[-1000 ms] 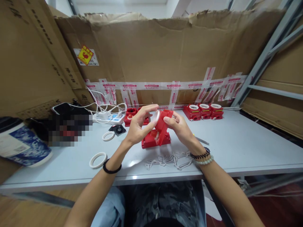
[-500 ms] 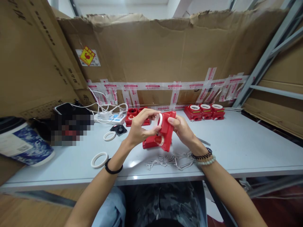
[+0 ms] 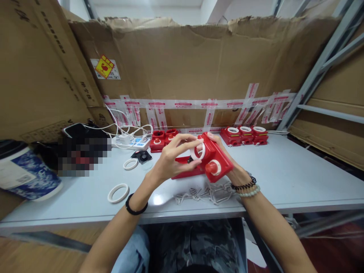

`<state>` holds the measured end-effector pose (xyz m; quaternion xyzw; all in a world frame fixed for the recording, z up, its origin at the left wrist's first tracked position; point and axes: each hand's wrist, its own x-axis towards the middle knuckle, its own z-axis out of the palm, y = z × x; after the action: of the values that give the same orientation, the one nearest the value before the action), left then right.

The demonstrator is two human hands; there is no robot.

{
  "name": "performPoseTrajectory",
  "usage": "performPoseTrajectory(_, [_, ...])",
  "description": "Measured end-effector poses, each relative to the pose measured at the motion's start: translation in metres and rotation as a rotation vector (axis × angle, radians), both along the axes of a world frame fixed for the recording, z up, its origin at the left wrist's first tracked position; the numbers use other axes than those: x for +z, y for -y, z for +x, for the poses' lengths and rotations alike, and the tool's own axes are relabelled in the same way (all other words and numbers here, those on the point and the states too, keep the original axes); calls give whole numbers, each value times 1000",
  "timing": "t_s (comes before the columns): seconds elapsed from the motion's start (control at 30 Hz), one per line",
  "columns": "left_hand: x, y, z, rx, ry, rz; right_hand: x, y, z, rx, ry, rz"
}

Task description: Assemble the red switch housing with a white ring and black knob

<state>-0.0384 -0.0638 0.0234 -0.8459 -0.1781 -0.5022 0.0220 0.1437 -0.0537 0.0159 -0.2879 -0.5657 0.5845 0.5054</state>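
Observation:
A red plastic housing [image 3: 223, 157] is held up over the table, tilted, with a red knob [image 3: 211, 168] in a white collar facing left. My right hand [image 3: 223, 146] grips it from behind and the right; most of its fingers are hidden. A white ring [image 3: 202, 152] sits at the housing's round opening. My left hand [image 3: 173, 153] has thumb and fingers closed about that ring at its upper and lower edges. Beneath them lies another red housing part [image 3: 184, 173] on the table. Metal pins with pale string [image 3: 196, 194] lie nearer the front edge.
Two loose white rings [image 3: 118, 193] and a black part [image 3: 141, 156] lie on the left. Red housings [image 3: 245, 136] stand at the back right, others [image 3: 157, 142] by the white power strip [image 3: 136, 143]. A patterned cup [image 3: 31, 174] stands far left. Cardboard [image 3: 182, 64] walls the back.
The red housing has turned so its knob and ring face more toward me, and moved slightly right. My right hand has slid behind it. My left hand stays at the ring.

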Motion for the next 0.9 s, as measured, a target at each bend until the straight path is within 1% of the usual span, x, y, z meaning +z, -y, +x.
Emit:
performPoseTrajectory(0.1, [-2,-4,0,-2,58,-137,1,6,-3,28,-81,-67])
performPoseTrajectory(0.2, [-4,-7,1,-47,97,-257,0,9,-4,21,-71,-45])
performPoseTrajectory(0.3, [-6,-8,1,-108,130,-318,-2,8,-2,7,-57,-17])
performPoseTrajectory(0.4, [-5,-8,1,-97,129,-307,-3,6,-2,-8,-35,-6])
performPoseTrajectory(0.5, [-3,-7,1,-93,116,-269,-2,6,-3,61,-49,-45])
performPoseTrajectory(0.63, [-1,-5,1,-101,122,-248,4,11,-7,175,-144,-131])
performPoseTrajectory(0.73, [-1,-5,1,-95,104,-215,9,15,-8,201,-199,-164])
performPoseTrajectory(0.83, [-1,-6,-2,-126,65,-209,9,17,-6,217,-177,-219])
performPoseTrajectory(0.9, [0,-7,-6,-159,19,-257,10,19,-4,231,-130,-222])
